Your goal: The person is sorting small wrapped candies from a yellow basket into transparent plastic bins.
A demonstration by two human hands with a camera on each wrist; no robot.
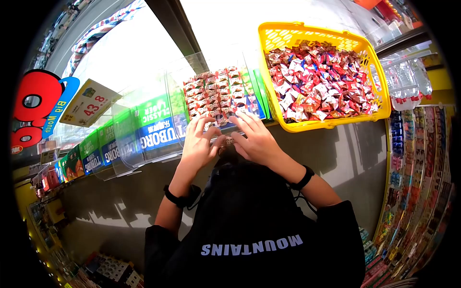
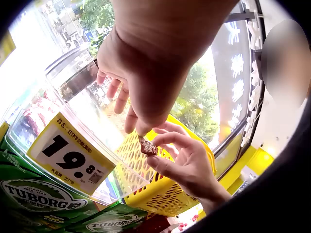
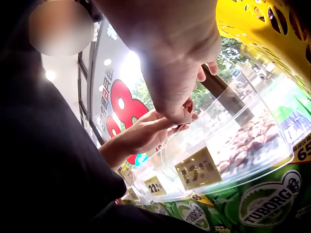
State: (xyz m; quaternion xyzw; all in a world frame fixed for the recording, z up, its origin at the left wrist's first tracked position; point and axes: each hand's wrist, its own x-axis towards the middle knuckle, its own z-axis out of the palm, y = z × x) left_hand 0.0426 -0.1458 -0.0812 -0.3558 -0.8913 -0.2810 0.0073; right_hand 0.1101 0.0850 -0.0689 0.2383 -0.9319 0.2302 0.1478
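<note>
In the head view, my left hand and right hand meet over the front edge of a clear bin holding rows of small wrapped candies. Between their fingertips is one small brown-and-red wrapped candy. The left wrist view shows the right hand pinching this candy between thumb and fingers, while the left hand pinches its upper end. In the right wrist view, the right hand partly hides the candy and the fingertips of the left hand.
A yellow basket full of wrapped candies stands right of the bin. Green and blue beer cartons support clear bins, with price signs at the left. Shelves of packaged goods line the right side.
</note>
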